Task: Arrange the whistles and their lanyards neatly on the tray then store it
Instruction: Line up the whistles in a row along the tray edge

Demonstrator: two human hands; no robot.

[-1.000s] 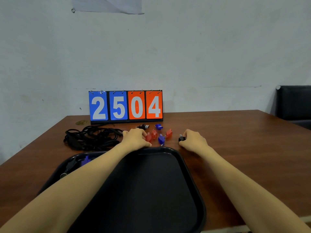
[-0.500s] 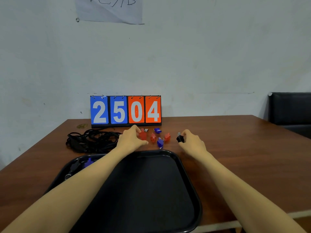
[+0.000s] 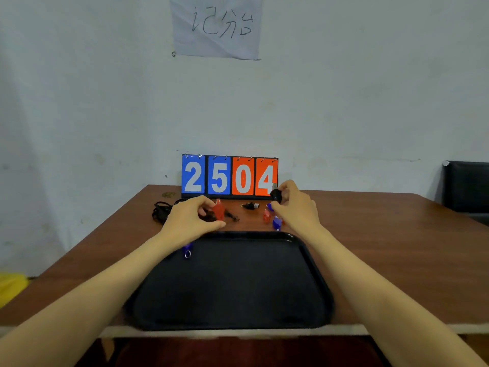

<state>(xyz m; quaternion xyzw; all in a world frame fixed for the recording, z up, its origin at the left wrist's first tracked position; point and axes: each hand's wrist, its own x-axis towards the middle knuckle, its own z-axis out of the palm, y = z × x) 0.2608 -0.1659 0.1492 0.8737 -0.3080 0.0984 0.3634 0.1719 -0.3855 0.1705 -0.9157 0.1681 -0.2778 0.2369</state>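
A black tray (image 3: 315,274) lies on the table in front of me. One blue whistle (image 3: 187,250) rests near its far left corner, partly under my left forearm. My left hand (image 3: 189,219) is lifted just beyond the tray and pinches a red whistle (image 3: 218,211). My right hand (image 3: 296,205) is raised higher and holds a black whistle (image 3: 276,195) in its fingertips. On the table between the hands lie a black whistle (image 3: 250,206), a red whistle (image 3: 266,216) and a blue whistle (image 3: 276,223). A tangle of black lanyards (image 3: 160,211) lies left of my left hand.
A flip scoreboard (image 3: 229,176) reading 2504 stands at the table's back edge against the wall. A paper note (image 3: 216,26) hangs above it. A black chair (image 3: 467,189) is at the far right, something yellow (image 3: 12,287) low at the left.
Both hands have lifted off the table, each with a whistle: the left a red one, the right a black one. The camera has tilted up and shifted.
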